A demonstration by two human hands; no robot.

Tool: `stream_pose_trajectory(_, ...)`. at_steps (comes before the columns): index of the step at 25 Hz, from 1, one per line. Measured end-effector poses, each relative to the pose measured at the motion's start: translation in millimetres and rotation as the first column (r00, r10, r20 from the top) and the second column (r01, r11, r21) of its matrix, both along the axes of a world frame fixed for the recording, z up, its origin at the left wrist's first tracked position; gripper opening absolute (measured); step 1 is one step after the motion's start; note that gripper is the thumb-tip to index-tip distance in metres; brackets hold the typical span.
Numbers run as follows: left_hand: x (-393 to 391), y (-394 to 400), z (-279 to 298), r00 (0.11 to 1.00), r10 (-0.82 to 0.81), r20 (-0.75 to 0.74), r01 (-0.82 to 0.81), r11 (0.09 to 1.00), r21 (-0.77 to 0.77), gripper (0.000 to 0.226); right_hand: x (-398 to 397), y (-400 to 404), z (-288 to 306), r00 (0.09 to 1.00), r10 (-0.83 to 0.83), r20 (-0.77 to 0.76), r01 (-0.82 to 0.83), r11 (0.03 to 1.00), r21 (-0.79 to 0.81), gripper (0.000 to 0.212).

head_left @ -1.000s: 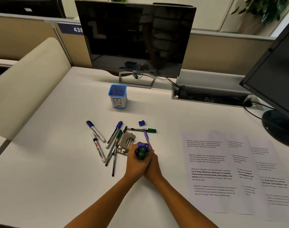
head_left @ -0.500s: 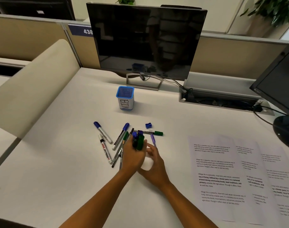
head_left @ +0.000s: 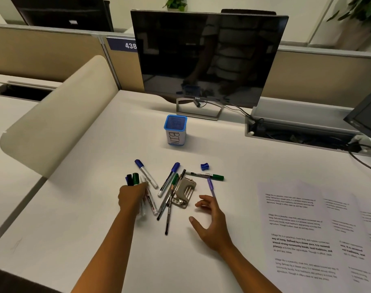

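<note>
Marker bundle (head_left: 132,179) upright in left hand (head_left: 131,197), fist clenched round it, beside loose pens (head_left: 168,180) on desk (head_left: 91,208). Right hand (head_left: 212,223) relaxed, empty, near purple pen (head_left: 210,186). Step: gathering. Next probably: pinch purple pen, add to bundle, carry to BIN cup (head_left: 175,134).

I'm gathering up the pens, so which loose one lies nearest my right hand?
The slim purple pen, lying alone just past the right hand; the other loose pens sit farther off, around the grey metal device.
</note>
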State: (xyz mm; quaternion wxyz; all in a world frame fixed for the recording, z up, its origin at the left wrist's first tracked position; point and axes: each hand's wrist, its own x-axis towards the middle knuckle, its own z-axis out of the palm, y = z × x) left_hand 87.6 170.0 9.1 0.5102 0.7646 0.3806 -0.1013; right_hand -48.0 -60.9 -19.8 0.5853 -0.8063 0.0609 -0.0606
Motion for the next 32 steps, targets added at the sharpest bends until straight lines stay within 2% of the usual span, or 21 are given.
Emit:
stream_pose_trajectory(3, -2, -1, 1, 0.998, -0.060, 0.004, 0.059, 0.993, 0.101, 0.034, -1, 0, -3, 1.000, 0.000, 0.000, 0.000, 1.000, -0.010, 0.058)
stream_pose_trajectory(6, 3, 3, 8, 0.989, -0.144, -0.036, 0.148, 0.973, 0.175, 0.033, 3, 6, 2, 0.999, -0.010, 0.044, 0.013, 0.997, -0.075, 0.043)
stream_pose_trajectory(9, 5, 11, 13, 0.971, -0.225, -0.084, 0.239, 0.940, 0.244, 0.036, 31, 22, 20, 0.977, 0.114, 0.180, -0.082, 0.981, -0.174, 0.023)
stream_pose_trajectory(11, 7, 17, 12, 0.964, -0.251, -0.085, 0.264, 0.933, 0.245, 0.037, 65, 41, 36, 0.956, 0.226, 0.186, -0.172, 0.949, -0.265, 0.017)
stream_pose_trajectory(14, 10, 26, 8, 0.976, -0.215, -0.020, 0.216, 0.969, 0.123, 0.032, 117, 73, 55, 0.961, 0.271, 0.051, -0.233, 0.897, -0.375, 0.026)
stream_pose_trajectory(17, 10, 37, 7, 0.993, -0.095, 0.068, 0.103, 0.988, -0.116, 0.023, 154, 97, 54, 0.946, 0.279, -0.164, -0.323, 0.788, -0.525, 0.038)
stream_pose_trajectory(19, 10, 42, 8, 0.995, 0.031, 0.097, 0.002, 0.945, -0.326, 0.015, 164, 108, 49, 0.936, 0.248, -0.251, -0.351, 0.723, -0.594, 0.033)
stream_pose_trajectory(22, 8, 45, 8, 0.975, 0.213, 0.066, -0.140, 0.816, -0.560, 0.010, 165, 119, 43, 0.929, 0.246, -0.277, -0.369, 0.690, -0.623, 0.016)
stream_pose_trajectory(24, 7, 44, 6, 0.956, 0.292, 0.032, -0.205, 0.743, -0.638, 0.012, 164, 120, 45, 0.920, 0.256, -0.296, -0.388, 0.697, -0.603, 0.015)
stream_pose_trajectory(25, 6, 43, 5, 0.947, 0.320, 0.020, -0.226, 0.710, -0.667, 0.013, 163, 119, 47, 0.925, 0.239, -0.295, -0.369, 0.748, -0.551, 0.017)
stream_pose_trajectory(27, 6, 42, 7, 0.930, 0.367, 0.007, -0.245, 0.636, -0.732, 0.020, 158, 117, 56, 0.942, 0.196, -0.273, -0.281, 0.904, -0.321, 0.022)
stream_pose_trajectory(28, 8, 41, 9, 0.924, 0.382, 0.007, -0.240, 0.594, -0.768, 0.028, 153, 117, 60, 0.947, 0.199, -0.251, -0.252, 0.947, -0.199, 0.024)
stream_pose_trajectory(30, 10, 39, 14, 0.930, 0.367, 0.027, -0.189, 0.540, -0.820, 0.043, 140, 117, 63, 0.935, 0.286, -0.208, -0.310, 0.946, -0.091, 0.028)
stream_pose_trajectory(32, 10, 34, 18, 0.933, 0.351, 0.085, -0.134, 0.554, -0.822, 0.038, 126, 119, 62, 0.907, 0.377, -0.189, -0.400, 0.910, -0.107, 0.032)
